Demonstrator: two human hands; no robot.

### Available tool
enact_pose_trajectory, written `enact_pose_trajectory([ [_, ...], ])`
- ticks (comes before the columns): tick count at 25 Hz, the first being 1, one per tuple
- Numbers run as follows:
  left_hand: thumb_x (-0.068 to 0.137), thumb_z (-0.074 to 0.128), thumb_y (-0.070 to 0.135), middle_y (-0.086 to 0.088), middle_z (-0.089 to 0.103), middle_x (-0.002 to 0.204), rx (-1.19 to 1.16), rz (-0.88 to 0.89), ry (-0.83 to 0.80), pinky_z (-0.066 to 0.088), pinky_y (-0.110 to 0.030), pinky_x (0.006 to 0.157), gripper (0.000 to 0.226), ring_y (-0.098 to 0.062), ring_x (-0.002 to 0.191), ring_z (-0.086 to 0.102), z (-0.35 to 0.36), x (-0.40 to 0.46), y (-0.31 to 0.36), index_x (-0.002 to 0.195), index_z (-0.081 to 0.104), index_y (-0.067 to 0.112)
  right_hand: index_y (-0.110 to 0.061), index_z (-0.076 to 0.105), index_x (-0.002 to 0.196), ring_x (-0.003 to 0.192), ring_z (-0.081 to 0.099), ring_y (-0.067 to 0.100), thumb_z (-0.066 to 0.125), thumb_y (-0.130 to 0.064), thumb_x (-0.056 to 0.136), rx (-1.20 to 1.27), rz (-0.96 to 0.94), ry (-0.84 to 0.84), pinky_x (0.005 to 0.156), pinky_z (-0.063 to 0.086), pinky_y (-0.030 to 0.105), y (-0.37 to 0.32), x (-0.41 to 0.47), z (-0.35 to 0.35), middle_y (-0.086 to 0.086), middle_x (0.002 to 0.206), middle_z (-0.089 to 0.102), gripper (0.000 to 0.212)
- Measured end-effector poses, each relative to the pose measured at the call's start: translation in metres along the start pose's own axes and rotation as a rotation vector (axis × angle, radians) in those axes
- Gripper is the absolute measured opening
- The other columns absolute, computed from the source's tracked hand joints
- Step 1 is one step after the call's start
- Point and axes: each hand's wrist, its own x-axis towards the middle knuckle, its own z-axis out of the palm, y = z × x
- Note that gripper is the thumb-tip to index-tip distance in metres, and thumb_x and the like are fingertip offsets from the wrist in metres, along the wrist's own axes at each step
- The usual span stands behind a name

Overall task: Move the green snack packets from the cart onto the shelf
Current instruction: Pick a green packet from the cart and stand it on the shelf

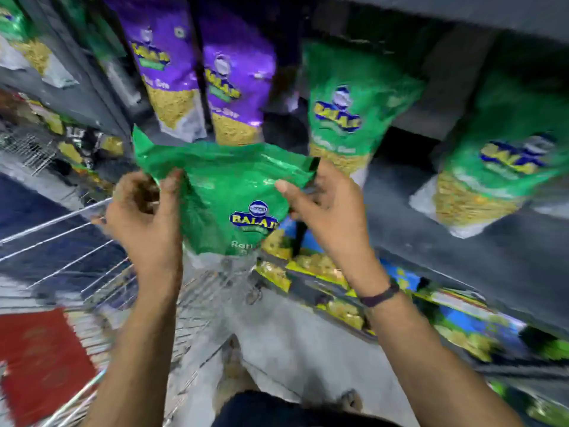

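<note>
Head view: both hands hold green packet (228,192) before dark shelf (462,229).

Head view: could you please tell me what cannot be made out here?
- Cart contents: cut off by the left edge and blurred.
- Held green packet: lower text blurred, and its upper corners are covered by the left hand and right hand.
- Shelf packets' small print: motion blur.
</note>
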Motion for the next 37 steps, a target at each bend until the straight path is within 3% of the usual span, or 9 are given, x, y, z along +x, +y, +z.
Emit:
enact_pose_trajectory([
  [8, 0.078, 0.063, 0.031, 0.002, 0.036, 0.051, -0.221, 0.008, -0.656, 0.029, -0.023, 0.049, 0.034, -0.004, 0.049, 0.033, 0.177, -0.168, 0.116, 0.056, 0.037, 0.024, -0.013, 0.062, 0.102, 0.093, 0.067, 0.037, 0.062, -0.033, 0.076, -0.188, 0.162, 0.512, 0.082, 0.055, 0.059, 0.029, -0.089, -0.277, 0.019, 0.102, 0.07, 0.033],
  [14, 0.081, 0.065, 0.02, 0.002, 0.049, 0.056, -0.382, -0.013, -0.873, 0.036, -0.026, 0.052, 0.026, -0.015, 0.054, 0.046, 0.308, -0.247, 0.175, 0.065, 0.044, 0.017, -0.007, 0.049, 0.082, 0.048, 0.06, 0.009, 0.068, -0.021, 0.078, -0.176, 0.243, 1.011, 0.072, 0.055, 0.063, 0.077, -0.081, -0.402, 0.003, 0.066, 0.055, 0.023],
  [20, 0.09, 0.046, 0.034, -0.008, 0.06, 0.101, -0.382, -0.269, -1.18, 0.037, -0.031, 0.085, 0.031, -0.022, 0.094, 0.056, 0.372, -0.296, 0.153, 0.098, 0.057, 0.006, 0.001, 0.045, 0.128, 0.108, 0.058, 0.022, 0.061, -0.01, 0.088, -0.011, 0.274, 1.088, 0.097, 0.046, 0.022, 0.134, -0.087, -0.397, 0.021, 0.124, 0.058, 0.045],
  [24, 0.095, 0.024, 0.046, -0.017, 0.049, 0.137, -0.453, -0.534, -1.222, 0.035, -0.034, 0.108, 0.056, -0.023, 0.124, 0.049, 0.39, -0.315, 0.144, 0.127, 0.048, 0.007, -0.009, 0.036, 0.138, 0.13, 0.046, 0.021, 0.046, -0.03, 0.097, 0.277, 0.416, 1.093, 0.111, 0.039, 0.024, 0.173, -0.116, -0.325, 0.014, 0.146, 0.043, 0.047],
  [27, 0.086, 0.021, 0.055, -0.01, 0.067, 0.086, -0.361, -0.451, -1.011, 0.046, -0.041, 0.083, 0.047, -0.032, 0.083, 0.062, 0.388, -0.319, 0.13, 0.095, 0.051, 0.02, -0.022, 0.026, 0.146, 0.134, 0.037, 0.017, 0.031, -0.047, 0.097, 0.469, 0.501, 1.013, 0.114, 0.03, 0.035, 0.185, -0.12, -0.334, 0.002, 0.149, 0.036, 0.054],
  [29, 0.09, 0.026, 0.05, -0.011, 0.066, 0.098, -0.287, -0.381, -0.975, 0.042, -0.036, 0.084, 0.043, -0.033, 0.096, 0.061, 0.388, -0.321, 0.122, 0.106, 0.048, 0.018, -0.024, 0.023, 0.147, 0.138, 0.031, 0.018, 0.027, -0.05, 0.097, 0.444, 0.548, 1.142, 0.114, 0.025, 0.034, 0.188, -0.121, -0.356, 0.003, 0.152, 0.032, 0.057],
  [32, 0.097, 0.03, 0.04, -0.008, 0.045, 0.139, -0.274, -0.42, -1.186, 0.026, -0.028, 0.105, 0.044, -0.023, 0.133, 0.038, 0.396, -0.326, 0.116, 0.132, 0.039, 0.016, -0.035, 0.041, 0.135, 0.137, 0.035, 0.015, 0.027, -0.053, 0.096, 0.461, 0.585, 1.053, 0.109, 0.028, 0.031, 0.192, -0.129, -0.348, -0.011, 0.147, 0.041, 0.045],
  [34, 0.095, 0.034, 0.042, -0.005, 0.051, 0.132, -0.261, -0.415, -1.325, 0.034, -0.036, 0.107, 0.039, -0.023, 0.127, 0.046, 0.396, -0.335, 0.112, 0.128, 0.041, 0.021, -0.051, 0.048, 0.111, 0.126, 0.043, 0.011, 0.029, -0.054, 0.095, 0.508, 0.578, 0.882, 0.104, 0.035, 0.038, 0.193, -0.129, -0.336, -0.026, 0.124, 0.051, 0.025],
  [37, 0.093, 0.042, 0.04, -0.005, 0.052, 0.135, -0.25, -0.378, -1.321, 0.039, -0.043, 0.106, 0.042, -0.024, 0.123, 0.049, 0.395, -0.344, 0.109, 0.13, 0.037, 0.021, -0.039, 0.042, 0.127, 0.127, 0.045, 0.013, 0.033, -0.048, 0.096, 0.48, 0.536, 0.877, 0.106, 0.038, 0.04, 0.195, -0.121, -0.342, -0.013, 0.131, 0.051, 0.034],
])
